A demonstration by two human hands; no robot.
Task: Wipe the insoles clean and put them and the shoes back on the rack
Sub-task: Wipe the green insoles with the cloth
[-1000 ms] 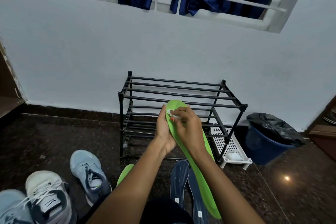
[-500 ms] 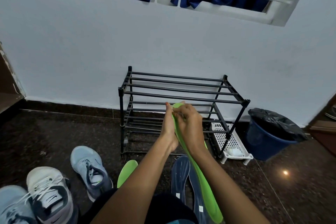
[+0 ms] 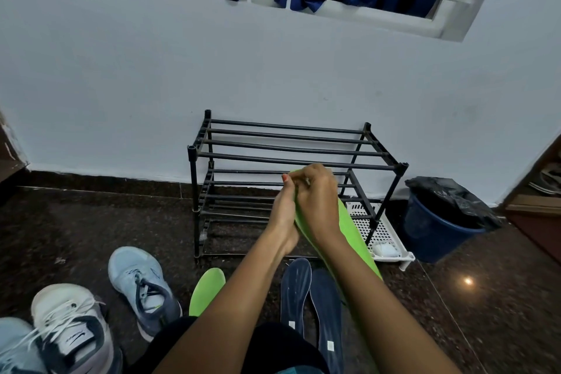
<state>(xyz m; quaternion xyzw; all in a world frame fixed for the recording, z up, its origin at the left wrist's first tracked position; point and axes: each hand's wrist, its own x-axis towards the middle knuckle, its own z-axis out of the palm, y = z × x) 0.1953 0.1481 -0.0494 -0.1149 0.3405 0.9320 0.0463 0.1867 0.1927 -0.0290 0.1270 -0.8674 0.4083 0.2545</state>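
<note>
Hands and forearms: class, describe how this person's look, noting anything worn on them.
The left forearm and right forearm are bare, with no sleeve in view. The left hand and right hand wear no gloves; no ring, watch or bracelet shows. One nail on the left hand is painted orange-red.

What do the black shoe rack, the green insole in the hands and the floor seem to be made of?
Shoe rack: probably metal tubes with plastic corner joints, satin black; thin round bars with faint highlights.
Green insole: likely foam, matte; it bends along its length.
Floor: polished speckled stone, perhaps granite; a bright light spot reflects in it.
</note>
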